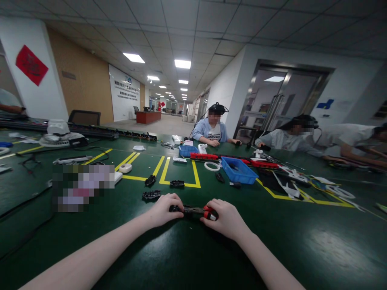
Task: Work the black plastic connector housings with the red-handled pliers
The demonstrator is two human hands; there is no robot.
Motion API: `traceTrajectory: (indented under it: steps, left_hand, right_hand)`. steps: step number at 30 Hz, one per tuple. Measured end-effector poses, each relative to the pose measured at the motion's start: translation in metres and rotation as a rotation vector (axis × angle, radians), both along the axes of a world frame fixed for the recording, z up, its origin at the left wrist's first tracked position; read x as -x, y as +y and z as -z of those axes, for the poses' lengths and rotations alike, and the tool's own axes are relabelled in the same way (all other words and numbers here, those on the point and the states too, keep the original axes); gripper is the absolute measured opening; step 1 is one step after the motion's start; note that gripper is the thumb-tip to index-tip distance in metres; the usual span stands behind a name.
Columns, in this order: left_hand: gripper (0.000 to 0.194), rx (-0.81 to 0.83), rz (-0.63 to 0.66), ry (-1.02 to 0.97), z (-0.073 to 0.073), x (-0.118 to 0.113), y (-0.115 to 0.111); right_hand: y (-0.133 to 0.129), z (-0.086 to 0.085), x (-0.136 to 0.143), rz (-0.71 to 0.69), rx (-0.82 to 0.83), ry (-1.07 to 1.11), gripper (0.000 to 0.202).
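At the near middle of the green table [136, 249], my left hand [167, 209] is closed on a small black part [173, 208]. My right hand [223, 217] is wrapped round the red handles of pliers [198, 210]. The pliers' jaws point left and meet the black part; the exact contact is too small to tell. Similar black parts lie beyond my left hand: one [151, 195] close to it, another [150, 180] farther off, and one [177, 183] at the yellow tape.
A blue bin [238, 171] stands right of centre, with a smaller blue tray [188, 151] behind. White tape rolls [125, 168] and cables lie about. A person [211, 129] sits across the table, with others to the right. A pixelated item [83, 187] is at left.
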State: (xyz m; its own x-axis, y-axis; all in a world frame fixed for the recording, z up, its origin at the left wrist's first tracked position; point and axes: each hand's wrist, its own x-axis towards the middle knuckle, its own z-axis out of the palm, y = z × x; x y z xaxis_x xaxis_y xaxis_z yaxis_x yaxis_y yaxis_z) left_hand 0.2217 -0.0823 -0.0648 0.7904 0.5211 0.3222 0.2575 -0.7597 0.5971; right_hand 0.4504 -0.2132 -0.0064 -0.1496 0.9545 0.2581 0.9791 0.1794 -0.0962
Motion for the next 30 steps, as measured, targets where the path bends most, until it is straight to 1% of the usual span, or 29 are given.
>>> traceTrajectory:
  steps: [12,20,30]
  left_hand:
    - [0.012,0.063,0.009,-0.006,-0.004,0.002,0.000]
    - [0.011,0.071,0.010,-0.036,0.000,0.001,0.001]
    - [0.014,0.057,0.010,-0.015,-0.001,0.001,0.002]
  right_hand:
    - [0.001,-0.001,0.000,-0.001,0.040,0.029,0.021]
    - [-0.003,0.000,0.009,0.020,0.011,0.013,0.021]
    - [-0.002,-0.001,-0.001,0.006,0.023,0.039,0.021]
